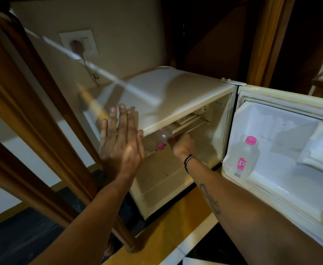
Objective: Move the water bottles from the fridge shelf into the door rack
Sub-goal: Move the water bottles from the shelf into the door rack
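Observation:
A small white fridge (176, 96) stands open, its door (283, 142) swung out to the right. One clear water bottle with a pink cap (242, 159) stands upright in the door rack. Inside, on the shelf, lie clear bottles with pink caps (161, 139). My right hand (182, 145) reaches into the fridge and is closed around the neck end of a shelf bottle. My left hand (121, 144) is flat and spread, held in front of the fridge's upper left edge, holding nothing.
A wooden frame (32, 111) runs along the left of the fridge. A wall socket with a plug and cable (78, 44) sits behind it. Dark wooden panels stand at the back right. The yellow floor (166, 232) lies below the fridge.

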`<state>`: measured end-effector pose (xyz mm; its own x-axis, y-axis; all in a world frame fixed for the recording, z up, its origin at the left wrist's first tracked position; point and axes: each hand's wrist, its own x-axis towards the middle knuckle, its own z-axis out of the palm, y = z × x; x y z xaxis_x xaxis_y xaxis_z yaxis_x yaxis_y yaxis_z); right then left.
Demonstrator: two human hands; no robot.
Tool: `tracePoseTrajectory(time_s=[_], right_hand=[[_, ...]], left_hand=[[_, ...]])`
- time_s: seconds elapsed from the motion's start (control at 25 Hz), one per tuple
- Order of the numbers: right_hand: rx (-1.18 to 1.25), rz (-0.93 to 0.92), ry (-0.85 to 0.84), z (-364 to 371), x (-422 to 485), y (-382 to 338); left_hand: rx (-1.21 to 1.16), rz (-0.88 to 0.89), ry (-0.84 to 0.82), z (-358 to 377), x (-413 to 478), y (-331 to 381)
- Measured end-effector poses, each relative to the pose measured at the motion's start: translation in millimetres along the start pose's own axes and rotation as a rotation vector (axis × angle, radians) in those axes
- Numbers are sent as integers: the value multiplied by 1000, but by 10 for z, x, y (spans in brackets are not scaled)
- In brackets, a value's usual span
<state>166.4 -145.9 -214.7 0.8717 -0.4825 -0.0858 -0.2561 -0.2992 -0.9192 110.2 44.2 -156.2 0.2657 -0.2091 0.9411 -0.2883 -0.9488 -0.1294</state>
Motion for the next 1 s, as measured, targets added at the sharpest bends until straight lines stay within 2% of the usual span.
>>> tracePoseTrajectory(time_s=[0.12,0.24,0.32,0.4,0.56,0.72,0.84,1.0], right_hand=[[9,-27,76,-298,-71,-49],[190,-70,114,-752,-191,-66],[141,-162,159,-1103,-309,-82],[-34,-289,186,-1434,-422,-119],[-624,-512,170,-2007,-651,-351],[-941,-446,91,-2496,-769,-466],[-1047,-350,73,-2694,-796,-352],[-1173,-350,122,-2722,-718,-191]], left_hand=[[-7,6,7,-10,10,15],[21,18,34,49,-12,-4],[21,3,13,55,-14,-26],[36,6,-19,75,-31,-27],[-2,-20,-115,139,-51,-42],[-50,-41,-131,201,-55,-65],[-61,-74,-162,208,-69,-45],[-75,-95,-204,197,-70,-27]])
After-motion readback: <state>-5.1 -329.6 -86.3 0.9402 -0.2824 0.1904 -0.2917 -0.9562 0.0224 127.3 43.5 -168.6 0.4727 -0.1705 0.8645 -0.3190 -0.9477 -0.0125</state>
